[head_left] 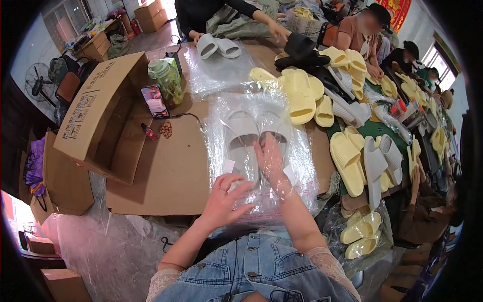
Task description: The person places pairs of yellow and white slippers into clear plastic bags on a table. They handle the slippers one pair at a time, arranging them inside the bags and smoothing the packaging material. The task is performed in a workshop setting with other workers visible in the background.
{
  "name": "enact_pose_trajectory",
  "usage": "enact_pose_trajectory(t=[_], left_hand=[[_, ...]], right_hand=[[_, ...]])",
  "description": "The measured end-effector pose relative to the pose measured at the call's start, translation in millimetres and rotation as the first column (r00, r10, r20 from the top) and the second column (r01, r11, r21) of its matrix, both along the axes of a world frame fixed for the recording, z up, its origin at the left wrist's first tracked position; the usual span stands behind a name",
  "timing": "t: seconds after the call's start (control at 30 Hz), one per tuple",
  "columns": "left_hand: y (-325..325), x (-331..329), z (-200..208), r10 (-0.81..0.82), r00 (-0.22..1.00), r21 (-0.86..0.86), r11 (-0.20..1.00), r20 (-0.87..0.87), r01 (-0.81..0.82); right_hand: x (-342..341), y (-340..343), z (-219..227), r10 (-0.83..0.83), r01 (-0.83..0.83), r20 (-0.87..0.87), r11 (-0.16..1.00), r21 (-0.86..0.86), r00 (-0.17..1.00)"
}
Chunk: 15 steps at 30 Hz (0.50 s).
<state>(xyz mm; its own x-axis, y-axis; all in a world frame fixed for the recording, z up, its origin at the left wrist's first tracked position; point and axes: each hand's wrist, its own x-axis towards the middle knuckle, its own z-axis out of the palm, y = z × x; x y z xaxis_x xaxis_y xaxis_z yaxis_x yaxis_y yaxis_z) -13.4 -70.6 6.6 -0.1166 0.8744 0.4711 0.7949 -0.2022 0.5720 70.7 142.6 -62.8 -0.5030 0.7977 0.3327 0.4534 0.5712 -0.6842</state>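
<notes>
Slippers [251, 138], a pale grey pair, lie side by side inside a clear bag [297, 151] on the table [171, 171], straight ahead of me, toes pointing away and heels toward my body, so their long axis runs away from my chest. My right hand [270, 158] is pushed into the bag's mouth and rests on the heel of the right-hand slipper, fingers stretched out flat and together under the plastic, not clamped on anything that I can make out. My left hand [226, 199] sits just nearer to me, at the bag's open edge beside the heel of the left-hand slipper, fingers curled loosely on the plastic there; whether they pinch the film or only press it I cannot tell. So the pair lies just beyond both hands, and the right hand is the nearer one, already touching it. More clear bags are stacked under this one. To the left a flattened sheet of cardboard covers the table, with an open carton [100, 116], a green jar [166, 80], a phone [153, 100] and a small heap of brown beads [166, 129] on or near it. To the right lie many loose yellow slippers [302, 95] and a few grey ones. Across the table another person's hands [276, 30] work near a second bagged pair [217, 47].
</notes>
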Motion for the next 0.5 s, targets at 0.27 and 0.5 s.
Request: enact_pose_trajectory(t=[0.27,0.5], left_hand=[[-13.0,-12.7,-40.3,0.27,0.962,-0.261,0.932,0.036,-0.252],[-2.7,0.3,-30.9,0.26,0.935,-0.434,0.89,0.24,-0.136]], right_hand=[[118.7,-41.8,-10.7,0.261,-0.267,0.069,0.958,0.105,0.963],[139.1,-47.9,9.4,0.2,-0.229,0.175,0.96,0.161,0.964]])
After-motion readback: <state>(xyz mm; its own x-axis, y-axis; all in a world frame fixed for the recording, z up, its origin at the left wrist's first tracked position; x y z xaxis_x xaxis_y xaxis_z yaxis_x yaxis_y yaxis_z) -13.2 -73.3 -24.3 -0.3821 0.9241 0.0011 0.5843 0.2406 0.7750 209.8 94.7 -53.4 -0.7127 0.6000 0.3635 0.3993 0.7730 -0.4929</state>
